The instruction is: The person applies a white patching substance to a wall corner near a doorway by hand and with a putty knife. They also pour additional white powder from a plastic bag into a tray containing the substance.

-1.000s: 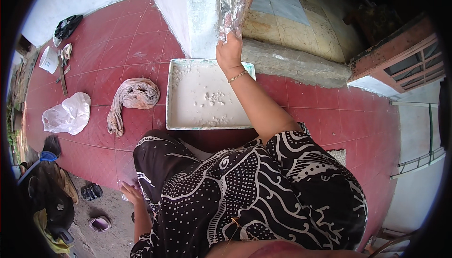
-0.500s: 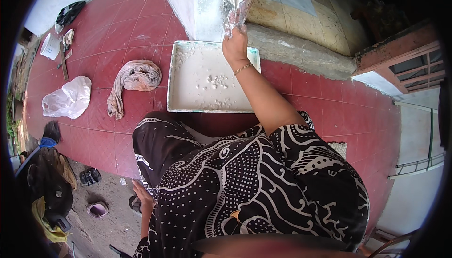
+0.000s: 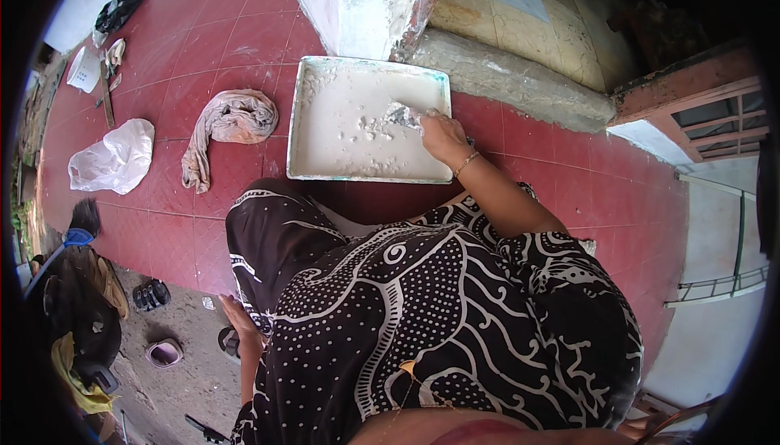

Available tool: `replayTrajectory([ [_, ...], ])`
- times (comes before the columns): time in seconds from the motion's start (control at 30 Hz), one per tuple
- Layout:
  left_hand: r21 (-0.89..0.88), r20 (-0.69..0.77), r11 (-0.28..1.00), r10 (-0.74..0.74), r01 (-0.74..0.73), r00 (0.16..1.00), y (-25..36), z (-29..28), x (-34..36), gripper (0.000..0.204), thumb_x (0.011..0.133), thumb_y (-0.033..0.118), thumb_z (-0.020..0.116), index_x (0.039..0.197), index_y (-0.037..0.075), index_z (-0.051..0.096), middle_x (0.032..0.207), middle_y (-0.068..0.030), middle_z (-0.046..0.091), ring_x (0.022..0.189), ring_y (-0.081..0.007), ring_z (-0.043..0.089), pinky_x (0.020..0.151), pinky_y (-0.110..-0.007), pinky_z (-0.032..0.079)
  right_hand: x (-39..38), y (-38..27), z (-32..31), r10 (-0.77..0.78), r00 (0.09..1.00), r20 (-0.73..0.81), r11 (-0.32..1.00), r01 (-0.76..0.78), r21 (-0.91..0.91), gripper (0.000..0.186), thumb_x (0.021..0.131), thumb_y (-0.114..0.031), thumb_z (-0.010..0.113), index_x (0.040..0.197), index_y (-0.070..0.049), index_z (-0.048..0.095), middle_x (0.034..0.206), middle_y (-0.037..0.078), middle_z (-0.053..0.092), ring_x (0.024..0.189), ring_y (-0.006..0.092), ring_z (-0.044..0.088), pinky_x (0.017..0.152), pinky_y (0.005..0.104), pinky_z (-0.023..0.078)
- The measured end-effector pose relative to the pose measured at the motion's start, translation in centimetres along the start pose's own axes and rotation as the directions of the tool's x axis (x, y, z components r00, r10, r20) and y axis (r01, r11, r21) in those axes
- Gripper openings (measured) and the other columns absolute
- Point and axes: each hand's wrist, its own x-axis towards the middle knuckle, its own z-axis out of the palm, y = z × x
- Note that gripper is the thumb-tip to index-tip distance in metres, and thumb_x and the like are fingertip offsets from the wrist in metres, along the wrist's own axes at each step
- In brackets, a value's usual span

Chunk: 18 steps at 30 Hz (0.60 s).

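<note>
My right hand (image 3: 444, 136) reaches over the right side of a shallow white tray (image 3: 290, 132). Its fingers are closed on a crumpled silvery-white wad (image 3: 400, 114), smeared with paste, whose exact kind I cannot make out. The wad touches the off-white wet paste (image 3: 341, 96) that covers the tray's bottom. Pale lumps (image 3: 374, 127) lie in the middle of the paste. Down at the lower left, my left hand (image 3: 242, 321) rests beside my knee with fingers stretched out and holds nothing.
Behind the tray stands a white wall corner (image 3: 366, 15) with a rough, patchy edge. A twisted stained cloth (image 3: 236, 118) and a white plastic bag (image 3: 114, 155) lie on red tiles. Farther off are a white bucket (image 3: 84, 70), a broom (image 3: 84, 219) and sandals (image 3: 152, 295).
My right hand has come down from the wall corner into the tray, bringing the wad to the paste. The left hand stays beside my knee.
</note>
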Motion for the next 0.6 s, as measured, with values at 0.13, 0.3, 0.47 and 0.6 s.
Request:
replayTrajectory([
  [0.13, -0.125, 0.215, 0.978, -0.139, 0.169, 0.967, 0.5, -1.2, -0.5, 0.066, 0.089, 0.055, 0.029, 0.124, 0.0, 0.035, 0.112, -0.016, 0.047, 0.103, -0.0255, 0.048, 0.09, -0.034, 0.038, 1.2, 0.2, -0.3, 0.154, 0.979, -0.131, 0.982, -0.137, 0.127, 0.031, 0.079, -0.005, 0.039, 0.104, -0.003, 0.058, 0.104, 0.02, 0.056, 0.097, 0.0334, 0.055, 0.081, 0.0414, 0.044],
  [0.3, -0.169, 0.3, 0.984, 0.001, 0.051, 0.954, -3.1, -1.8, 1.6, 0.064, 0.09, 0.053, 0.029, 0.12, -0.003, 0.038, 0.111, -0.0174, 0.05, 0.099, -0.0239, 0.051, 0.087, -0.034, 0.041, 3.1, 1.5, -1.6, 0.201, 0.979, 0.036, 0.97, -0.204, 0.13, 0.034, 0.077, -0.009, 0.043, 0.108, -0.006, 0.056, 0.103, 0.022, 0.058, 0.095, 0.0348, 0.056, 0.08, 0.0409, 0.044],
  [0.47, -0.148, 0.278, 0.987, -0.026, 0.07, 0.96, -1.9, -1.2, 0.7, 0.063, 0.09, 0.052, 0.029, 0.119, -0.003, 0.039, 0.11, -0.0171, 0.051, 0.098, -0.0236, 0.051, 0.087, -0.033, 0.041, 6.3, 1.5, 3.4, 0.142, 0.989, -0.047, 0.897, -0.109, 0.428, 0.03, 0.073, -0.018, 0.053, 0.1, -0.008, 0.061, 0.099, 0.018, 0.06, 0.095, 0.033, 0.056, 0.081, 0.039, 0.045],
  [0.6, -0.132, 0.279, 0.99, -0.012, 0.051, 0.96, -1.6, -1.0, 1.0, 0.063, 0.09, 0.052, 0.03, 0.118, -0.003, 0.04, 0.108, -0.0168, 0.051, 0.098, -0.0233, 0.052, 0.086, -0.033, 0.041, 6.3, 0.1, 4.3, 0.244, 0.969, -0.043, 0.842, -0.19, 0.504, 0.029, 0.072, -0.018, 0.056, 0.099, -0.01, 0.062, 0.098, 0.017, 0.061, 0.094, 0.0327, 0.056, 0.08, 0.0391, 0.045],
])
